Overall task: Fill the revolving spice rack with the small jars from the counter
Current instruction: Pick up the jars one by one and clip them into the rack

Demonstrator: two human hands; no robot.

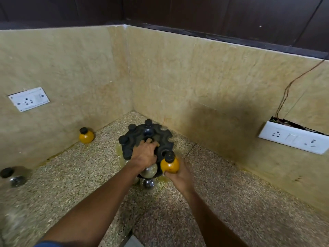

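Spice rack (161,139) under left hand (144,154); yellow jar (170,164) in right hand (179,175).

I am reaching both bare forearms forward and down, the two converging toward the middle. My left hand (145,154) is lying palm down, knuckles up, fingers bent forward and pressing onto what is under them; the fingertips (154,144) are curling over an edge. My right hand (179,172) is sitting just beside it, cupping from below, thumb and fingers wrapping round a load, wrist bending slightly inward toward the left one.
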